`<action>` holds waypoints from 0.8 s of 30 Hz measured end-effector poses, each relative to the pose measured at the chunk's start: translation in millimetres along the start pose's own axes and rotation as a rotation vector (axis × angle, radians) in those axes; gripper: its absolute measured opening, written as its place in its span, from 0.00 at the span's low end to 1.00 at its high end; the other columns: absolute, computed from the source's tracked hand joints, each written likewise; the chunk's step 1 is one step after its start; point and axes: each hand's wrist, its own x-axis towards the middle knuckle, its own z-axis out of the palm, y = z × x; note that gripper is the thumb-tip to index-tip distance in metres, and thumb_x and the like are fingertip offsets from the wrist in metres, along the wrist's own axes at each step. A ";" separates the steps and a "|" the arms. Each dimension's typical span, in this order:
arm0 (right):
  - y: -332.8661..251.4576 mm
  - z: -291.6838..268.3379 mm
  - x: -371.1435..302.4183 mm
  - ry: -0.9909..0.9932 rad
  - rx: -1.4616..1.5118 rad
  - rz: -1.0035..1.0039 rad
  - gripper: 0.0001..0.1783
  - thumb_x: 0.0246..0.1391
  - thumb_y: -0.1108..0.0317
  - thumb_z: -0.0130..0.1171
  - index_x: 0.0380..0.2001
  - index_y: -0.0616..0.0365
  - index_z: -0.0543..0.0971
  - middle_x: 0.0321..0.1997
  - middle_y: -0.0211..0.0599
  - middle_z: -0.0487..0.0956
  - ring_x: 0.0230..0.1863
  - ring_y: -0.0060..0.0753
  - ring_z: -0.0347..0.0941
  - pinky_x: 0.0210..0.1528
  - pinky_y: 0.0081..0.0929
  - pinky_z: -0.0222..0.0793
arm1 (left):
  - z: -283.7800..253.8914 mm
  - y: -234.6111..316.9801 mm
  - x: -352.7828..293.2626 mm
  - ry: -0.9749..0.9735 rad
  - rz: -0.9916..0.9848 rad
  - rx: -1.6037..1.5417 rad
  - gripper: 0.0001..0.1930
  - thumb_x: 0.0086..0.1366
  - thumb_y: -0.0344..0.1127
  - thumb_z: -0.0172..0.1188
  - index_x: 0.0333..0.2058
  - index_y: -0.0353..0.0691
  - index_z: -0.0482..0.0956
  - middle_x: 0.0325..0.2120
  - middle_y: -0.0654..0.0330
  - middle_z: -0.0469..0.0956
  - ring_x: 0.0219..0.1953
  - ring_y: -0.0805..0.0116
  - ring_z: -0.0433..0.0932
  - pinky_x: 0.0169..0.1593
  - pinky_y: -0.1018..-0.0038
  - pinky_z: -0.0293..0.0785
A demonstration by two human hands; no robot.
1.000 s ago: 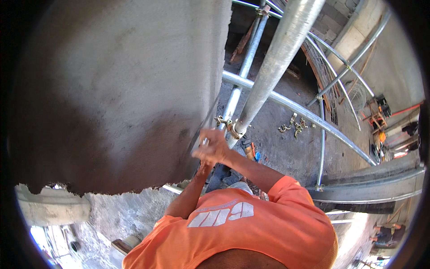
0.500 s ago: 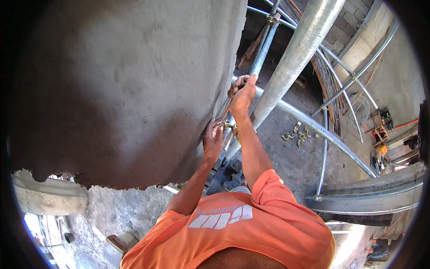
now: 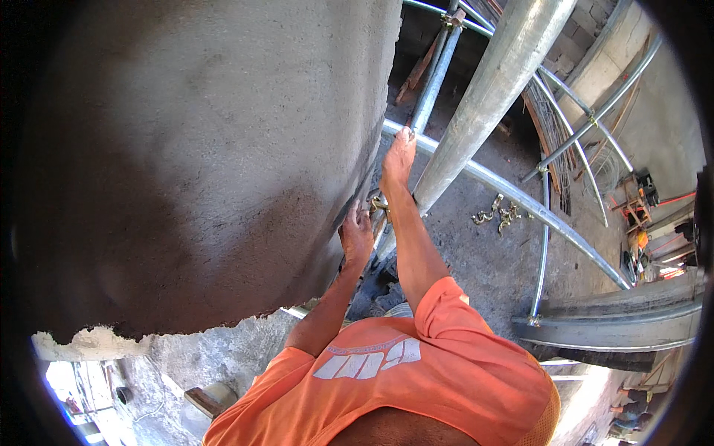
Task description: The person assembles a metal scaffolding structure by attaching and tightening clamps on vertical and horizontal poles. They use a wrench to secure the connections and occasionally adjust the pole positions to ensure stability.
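Note:
My left hand (image 3: 357, 236) is between a grey plastered wall (image 3: 216, 163) and the scaffold tubes. Its visible fingers stretch upward, slightly apart, beside a brass-coloured clamp (image 3: 379, 205); whether they touch it cannot be told. Farther off, my right hand (image 3: 399, 157) closes at the near visible end of a bluish metal scaffold tube (image 3: 429, 100), thumb pointing away from me. What sits inside that grip is hidden by the hand. A thick galvanized pipe (image 3: 494, 89) slants past just right of it, and a long curved tube (image 3: 513, 199) crosses behind.
Several loose brass-coloured clamps (image 3: 507, 215) lie on the concrete floor to the right. More curved tubes (image 3: 580, 134) form a frame there, with a low curved concrete ledge (image 3: 610, 323) nearer. The plastered wall's ragged lower edge (image 3: 223, 327) runs along my left side.
A second, darker hand beside my right hand is gone from sight, as is a thin reddish rod that ran between my hands. My right hand has shifted slightly left and toward me.

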 end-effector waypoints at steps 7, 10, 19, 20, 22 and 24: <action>-6.8 9.5 1.1 0.099 -0.076 -0.036 0.22 0.72 0.52 0.40 0.50 0.64 0.64 0.48 0.49 0.72 0.49 0.42 0.68 0.55 0.40 0.62 | 2.2 6.7 -6.5 0.022 0.079 -0.143 0.19 0.70 0.27 0.51 0.59 0.28 0.69 0.55 0.44 0.75 0.56 0.57 0.77 0.59 0.67 0.72; -7.7 11.1 1.5 0.082 -0.114 -0.046 0.20 0.71 0.51 0.42 0.51 0.58 0.65 0.45 0.41 0.70 0.46 0.35 0.64 0.52 0.40 0.63 | -0.2 11.4 -8.1 0.020 0.054 -0.167 0.20 0.70 0.27 0.51 0.59 0.28 0.69 0.54 0.45 0.76 0.56 0.58 0.77 0.59 0.68 0.72; -29.2 16.1 -2.0 0.025 -0.327 -0.043 0.21 0.71 0.52 0.41 0.49 0.62 0.64 0.46 0.61 0.75 0.49 0.60 0.72 0.51 0.48 0.64 | 5.4 -1.6 -2.4 -0.013 0.042 -0.321 0.16 0.70 0.28 0.54 0.54 0.28 0.71 0.48 0.48 0.79 0.53 0.64 0.78 0.59 0.70 0.72; -32.6 15.2 -8.7 0.018 -0.300 -0.088 0.23 0.70 0.51 0.41 0.47 0.64 0.64 0.45 0.65 0.75 0.49 0.66 0.72 0.50 0.49 0.65 | 5.4 -4.1 -2.0 -0.028 0.045 -0.344 0.16 0.70 0.29 0.54 0.54 0.28 0.71 0.47 0.49 0.79 0.52 0.64 0.78 0.58 0.70 0.72; -35.7 12.4 -27.8 -0.065 -0.414 -0.119 0.24 0.71 0.49 0.40 0.46 0.65 0.64 0.45 0.65 0.75 0.49 0.66 0.72 0.50 0.48 0.65 | 3.9 -9.4 0.0 -0.056 0.108 -0.249 0.16 0.71 0.33 0.53 0.53 0.31 0.72 0.46 0.49 0.80 0.52 0.60 0.79 0.56 0.69 0.73; -37.6 7.9 -44.3 -0.183 -0.514 -0.214 0.25 0.71 0.49 0.40 0.44 0.67 0.65 0.41 0.64 0.76 0.43 0.67 0.72 0.45 0.49 0.66 | 3.9 -15.1 1.7 -0.073 0.138 -0.212 0.17 0.71 0.38 0.53 0.53 0.33 0.72 0.45 0.49 0.80 0.52 0.57 0.79 0.55 0.68 0.74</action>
